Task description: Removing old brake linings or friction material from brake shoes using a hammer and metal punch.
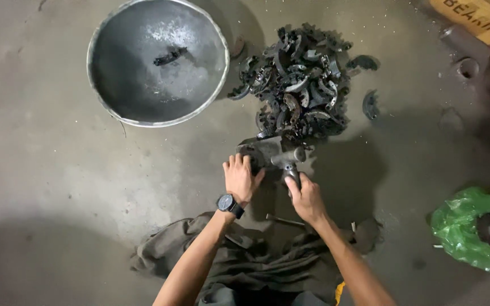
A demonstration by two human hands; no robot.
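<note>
- Left hand (240, 177), centre of the frame, a dark wristwatch (229, 204) at the wrist: laid flat with fingers spread on a dark, greasy, curved metal part (254, 152), pressing it down onto a grey metal block (272, 148) that stands on the concrete floor (58, 158).
- Right hand (306, 197), just right of the left: clenched round the handle of a grey steel hammer (288, 160), whose head lies across the block, just beside the left fingertips.
- Risk, fingers: the hammer head sits very near the left hand; a blow landing off line would likely catch the fingertips.
- Risk, slip: the part looks oily and is held by palm pressure alone; it could skid off the block under a strike.
- Risk, spill: the heap of dark curved metal parts (301, 85), upper centre, touches the block's far side; a jolt could bring pieces sliding onto the work.
- Curved part, appearance: blackened, dull, mostly hidden under the left hand; finer detail cannot be told.
- Nearby: round grey metal basin (109, 85), upper left, holding one small dark piece (170, 55); crumpled green plastic bag (472, 226), lower right; a thin metal rod (283, 221) on the floor below the hands.
</note>
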